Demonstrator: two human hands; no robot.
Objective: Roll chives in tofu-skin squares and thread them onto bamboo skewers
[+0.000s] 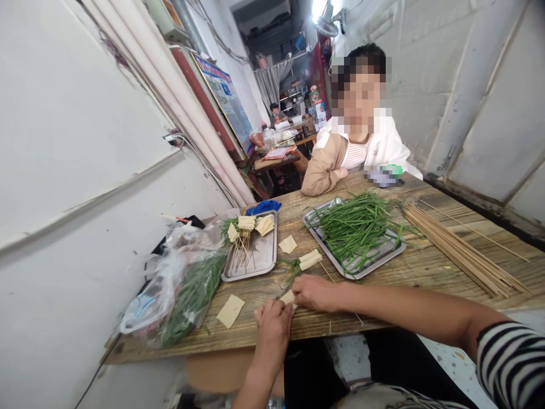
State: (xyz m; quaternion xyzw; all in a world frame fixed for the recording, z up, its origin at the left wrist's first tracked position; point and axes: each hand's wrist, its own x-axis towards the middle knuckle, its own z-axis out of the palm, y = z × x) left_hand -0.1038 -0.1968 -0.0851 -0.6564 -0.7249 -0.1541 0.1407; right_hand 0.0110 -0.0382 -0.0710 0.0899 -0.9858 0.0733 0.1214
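My left hand (pixel 273 322) and my right hand (pixel 315 293) meet at the near side of the wooden table. Both are closed, fingers pinching a small pale tofu sheet (pixel 288 297) between them; green leaves stick out just beyond it. Most of the sheet is hidden by my fingers. Just past my hands lie tofu rolls (pixel 310 259) with green chive ends. A flat tofu sheet (pixel 230 311) lies left of my left hand, and another square sheet (pixel 288 245) lies farther back. Near my right hand, a thin skewer (pixel 326 267) rests on the wood.
A metal tray (pixel 394 245) bears a heap of chives (pixel 355 224). Skewered rolls (pixel 247 222) sit in a second tray (pixel 267 258). Bundled bamboo skewers (pixel 464 250) lie right, a plastic bag of greens (pixel 193 295) left. A person (pixel 326 165) sits across the table.
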